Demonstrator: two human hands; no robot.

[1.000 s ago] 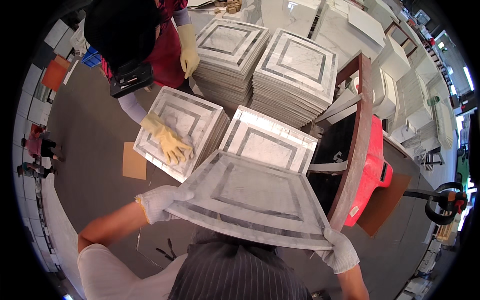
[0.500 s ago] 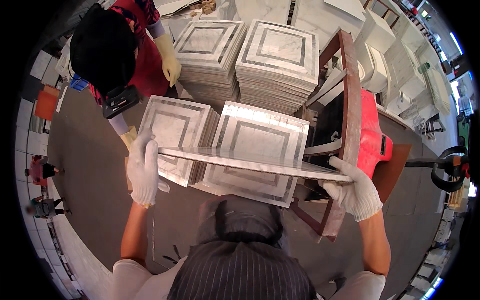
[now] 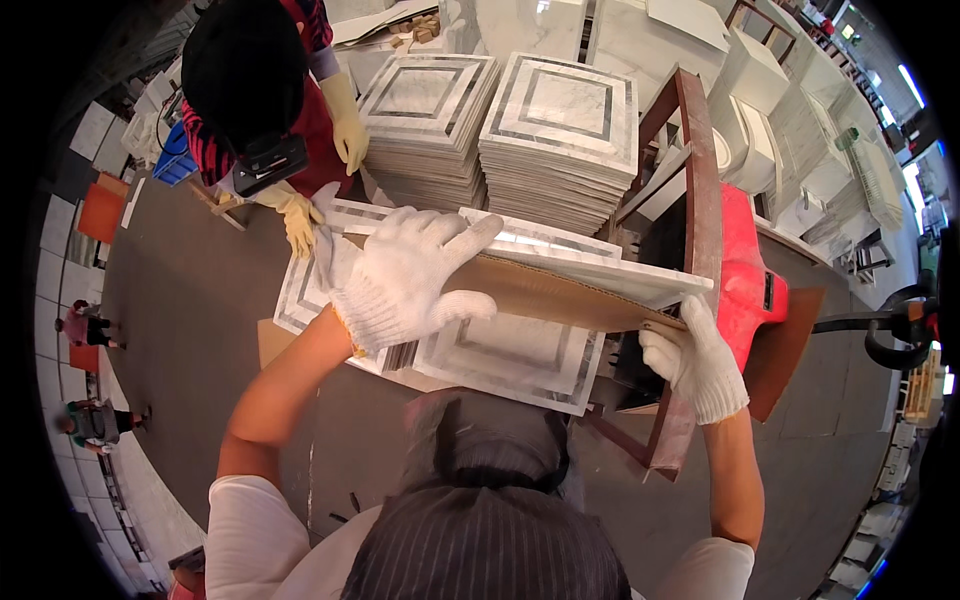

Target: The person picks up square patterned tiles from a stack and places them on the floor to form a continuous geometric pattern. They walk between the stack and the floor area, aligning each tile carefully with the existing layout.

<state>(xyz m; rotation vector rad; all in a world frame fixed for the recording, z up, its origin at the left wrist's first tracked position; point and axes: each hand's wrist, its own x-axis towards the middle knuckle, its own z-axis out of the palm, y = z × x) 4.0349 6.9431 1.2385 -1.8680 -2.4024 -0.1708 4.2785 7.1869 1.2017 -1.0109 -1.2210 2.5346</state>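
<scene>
A marble tile stands steeply tilted over the front stacks, with a brown cardboard sheet along its near side. My right hand, in a white knit glove, grips the right end of the cardboard and tile. At the left part of the cardboard, my left hand, also white-gloved, has its thumb and forefinger spread apart. Below lies a front stack's framed-pattern tile. A crumpled whitish cloth-like thing is beside my left hand, near a co-worker's yellow-gloved hand.
Two tall tile stacks stand behind. A rusty metal frame and a red machine cover border the right side. The co-worker leans in at the far left. Marble slabs rest at the back.
The tile has tipped up, exposing the cardboard. My left hand has left the tile's left end and moved right. The co-worker's hand has come in beside it.
</scene>
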